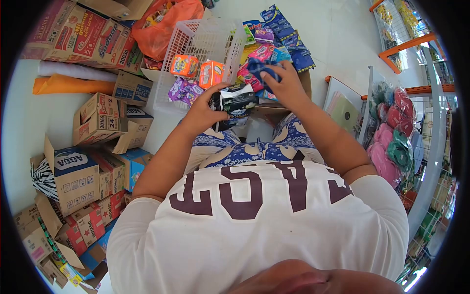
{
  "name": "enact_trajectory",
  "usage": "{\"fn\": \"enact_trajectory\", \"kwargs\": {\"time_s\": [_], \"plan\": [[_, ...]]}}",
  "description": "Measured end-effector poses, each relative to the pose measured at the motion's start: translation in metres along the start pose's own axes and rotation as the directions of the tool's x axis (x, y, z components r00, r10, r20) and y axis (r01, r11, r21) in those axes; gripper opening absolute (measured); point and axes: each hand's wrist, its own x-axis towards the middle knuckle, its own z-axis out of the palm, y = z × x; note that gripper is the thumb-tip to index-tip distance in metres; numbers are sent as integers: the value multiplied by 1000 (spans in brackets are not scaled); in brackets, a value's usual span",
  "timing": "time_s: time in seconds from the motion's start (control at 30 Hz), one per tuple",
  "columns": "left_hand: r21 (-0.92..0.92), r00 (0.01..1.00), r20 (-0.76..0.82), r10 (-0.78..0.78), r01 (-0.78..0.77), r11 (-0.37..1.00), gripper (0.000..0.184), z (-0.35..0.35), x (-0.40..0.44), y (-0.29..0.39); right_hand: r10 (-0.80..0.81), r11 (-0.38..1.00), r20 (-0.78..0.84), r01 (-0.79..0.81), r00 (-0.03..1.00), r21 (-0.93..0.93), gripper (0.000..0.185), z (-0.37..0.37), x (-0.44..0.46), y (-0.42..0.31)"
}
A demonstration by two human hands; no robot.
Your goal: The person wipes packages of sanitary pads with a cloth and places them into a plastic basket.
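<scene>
My left hand (pixel 203 111) is closed around black plastic packets (pixel 236 101) with white and green print, held above my lap. My right hand (pixel 285 87) grips a dark blue checked cloth (pixel 263 73) just to the right of them. Beyond my hands stands a white plastic basket (pixel 237 41). Inside it lie two orange packs, an upper one (pixel 184 65) and a lower one (pixel 212 74), with purple packets (pixel 186 91) beside them. Under and behind the cloth, a cardboard box (pixel 304 87) holds pink packets (pixel 262 53) and other colourful ones. Blue sachet strips (pixel 289 41) hang over its far side.
An orange plastic bag (pixel 159 27) stands behind the basket. Several cardboard boxes (pixel 76 176) are stacked along the left, near an orange roll (pixel 73 87). To the right are a wire rack (pixel 426 147) and wrapped pink and green goods (pixel 387 147).
</scene>
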Motion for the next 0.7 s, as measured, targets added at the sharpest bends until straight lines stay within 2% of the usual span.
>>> {"fn": "enact_trajectory", "kwargs": {"time_s": [0.03, 0.07, 0.13, 0.17, 0.23, 0.27, 0.4, 0.47, 0.5, 0.57, 0.6, 0.63, 0.7], "plan": [[2, 998, 25, -53, 53, 999, 75, -1, -1, 1, 131, 977, 20, -132, 991, 166, 39, -1, 1, 1], [-45, 986, 17, -165, 166, 985, 78, -2, -2, 2, 129, 978, 20, -131, 991, 165, 39, -2, -1, 0], [-82, 990, 33, -135, 137, 987, 78, 0, -3, 6, 105, 975, 151, -131, 983, 178, 50, -11, -6, -20], [-118, 993, 46, -106, 110, 987, 78, 0, -3, 7, 104, 975, 150, -130, 983, 178, 50, -16, -8, -29], [-50, 996, 66, -66, 69, 996, 78, 0, -4, 14, 56, 970, 357, -136, 932, 203, 56, -24, -11, -45], [-4, 995, 74, -61, 62, 998, 77, 1, -5, 18, 72, 944, 415, -196, 907, 266, 50, -26, -9, -46], [79, 997, 66, -29, 23, 997, 75, -1, -6, 10, 39, 957, 358, -139, 933, 257, 41, -24, -8, -37], [121, 994, 98, -51, 39, 992, 75, -3, -6, 9, 244, 862, 382, -380, 892, 337, 44, -25, -4, -29], [162, 989, 128, -72, 51, 985, 74, -4, -6, 10, 243, 862, 381, -379, 892, 337, 44, -31, -2, -29], [135, 994, 84, -64, 52, 989, 73, -1, -9, 12, 241, 912, 335, -331, 911, 243, 41, -45, 5, -33], [106, 997, 39, -61, 56, 993, 73, 1, -10, 13, 180, 945, 259, -240, 949, 223, 42, -43, 4, -32], [106, 997, 38, -63, 59, 993, 73, 1, -11, 14, 180, 944, 261, -241, 948, 224, 42, -42, 1, -34], [77, 998, 57, -35, 31, 997, 69, 3, -11, 18, -81, 994, 132, 90, 988, -68, 46, -42, -7, -43]]}}
